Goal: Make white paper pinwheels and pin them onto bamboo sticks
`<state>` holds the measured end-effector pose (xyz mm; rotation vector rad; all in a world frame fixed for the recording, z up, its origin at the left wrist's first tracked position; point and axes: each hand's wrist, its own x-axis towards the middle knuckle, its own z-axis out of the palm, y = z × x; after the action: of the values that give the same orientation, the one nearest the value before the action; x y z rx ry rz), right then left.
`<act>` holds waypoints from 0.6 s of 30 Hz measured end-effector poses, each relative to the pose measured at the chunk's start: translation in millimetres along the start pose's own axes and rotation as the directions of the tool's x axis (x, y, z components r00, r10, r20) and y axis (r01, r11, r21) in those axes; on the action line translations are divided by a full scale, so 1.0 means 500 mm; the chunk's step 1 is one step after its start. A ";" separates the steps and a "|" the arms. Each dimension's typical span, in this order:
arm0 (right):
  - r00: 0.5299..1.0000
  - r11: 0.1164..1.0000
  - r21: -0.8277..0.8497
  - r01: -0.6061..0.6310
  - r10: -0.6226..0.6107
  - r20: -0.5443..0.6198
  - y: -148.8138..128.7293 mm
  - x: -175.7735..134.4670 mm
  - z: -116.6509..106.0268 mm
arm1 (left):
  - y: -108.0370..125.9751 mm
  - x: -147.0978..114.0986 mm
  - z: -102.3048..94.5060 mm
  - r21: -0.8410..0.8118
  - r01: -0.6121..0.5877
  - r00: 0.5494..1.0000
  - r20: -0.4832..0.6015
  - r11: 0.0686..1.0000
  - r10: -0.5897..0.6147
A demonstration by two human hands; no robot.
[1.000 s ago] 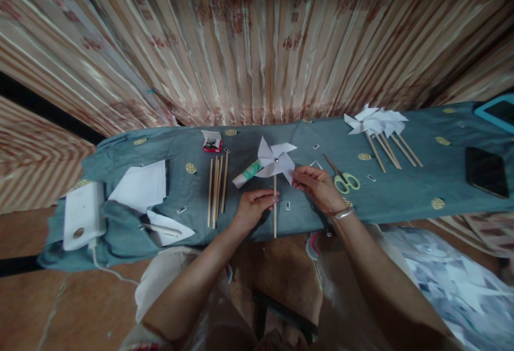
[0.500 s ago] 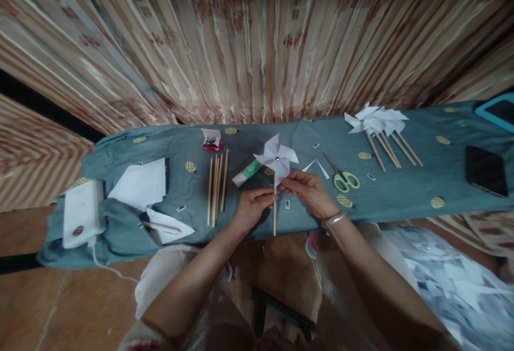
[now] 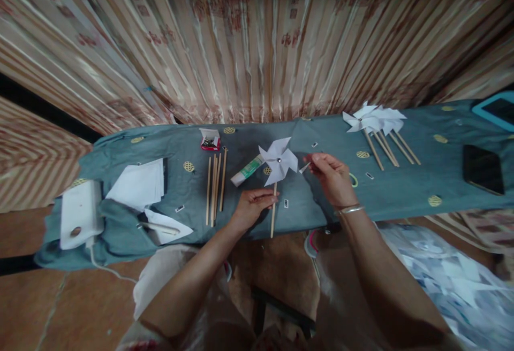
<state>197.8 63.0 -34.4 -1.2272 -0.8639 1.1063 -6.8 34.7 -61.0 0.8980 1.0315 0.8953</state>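
My left hand (image 3: 255,206) pinches the wooden stick of a white paper pinwheel (image 3: 280,161), held upright with a small pin at its centre. To its right is my right hand (image 3: 331,177), apart from the blades, thumb and fingers drawn together. A thin white paper scrap (image 3: 304,168) shows at those fingertips; whether they grip it I cannot tell. Beneath this hand the scissors are mostly hidden, with part of a green handle (image 3: 354,180) showing. Behind the pinwheel lies a green and white glue tube (image 3: 249,170).
Several wooden sticks (image 3: 216,190) and an open red box of pins (image 3: 211,141) lie left. Farther left are white paper sheets (image 3: 136,182) and a white corded device (image 3: 81,214). Several pinwheels (image 3: 375,119) and a black phone (image 3: 483,169) lie right. A curtain (image 3: 257,46) hangs behind.
My right hand has let go of the pinwheel and moved right, over the scissors and paper scraps. The pinwheel's blades have turned a little. My left hand keeps hold of the stick.
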 end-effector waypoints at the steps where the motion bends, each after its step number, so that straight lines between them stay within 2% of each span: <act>1: 1.000 1.000 -0.006 -0.015 0.015 0.010 0.002 0.002 0.001 | 0.001 0.000 -0.001 0.012 0.004 1.000 0.012 1.000 -0.004; 6: 0.991 0.996 0.012 -0.085 0.083 0.102 0.014 -0.002 0.015 | 0.003 -0.002 -0.004 0.031 0.020 0.998 0.052 0.999 -0.022; 10: 0.989 0.992 0.074 -0.101 0.092 0.114 0.016 -0.006 0.020 | 0.002 -0.002 -0.004 0.014 0.032 0.999 0.044 0.999 -0.033; 18: 0.977 0.984 0.086 -0.154 0.139 0.162 0.014 -0.015 0.025 | -0.006 0.003 -0.006 0.015 0.035 0.999 0.010 0.999 -0.036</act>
<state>182.7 59.3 -38.8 -1.1479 -0.8354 1.3623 -8.7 35.5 -65.1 0.8928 1.0435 0.8538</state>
